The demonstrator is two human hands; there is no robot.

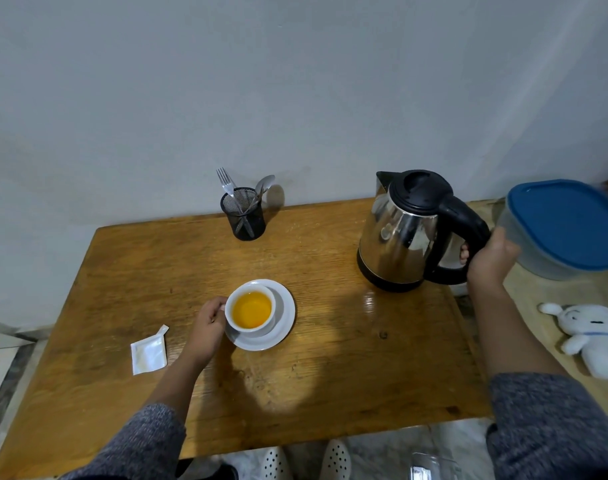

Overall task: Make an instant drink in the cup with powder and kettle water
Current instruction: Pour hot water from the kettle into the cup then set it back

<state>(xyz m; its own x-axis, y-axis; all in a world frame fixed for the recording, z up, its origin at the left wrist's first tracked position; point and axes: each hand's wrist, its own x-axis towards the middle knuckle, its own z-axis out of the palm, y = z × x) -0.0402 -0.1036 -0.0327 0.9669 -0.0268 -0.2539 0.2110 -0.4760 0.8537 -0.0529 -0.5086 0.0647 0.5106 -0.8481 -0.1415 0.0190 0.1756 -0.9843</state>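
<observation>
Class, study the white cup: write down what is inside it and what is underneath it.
Inside the cup is orange-yellow liquid. Under it sits a white saucer on the table; the cup covers the saucer's middle. The left hand holds the cup's side, hiding that part.

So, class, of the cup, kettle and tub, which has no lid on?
The cup on the saucer: orange drink shows inside. The kettle has a black lid on, the tub a blue one.
</observation>
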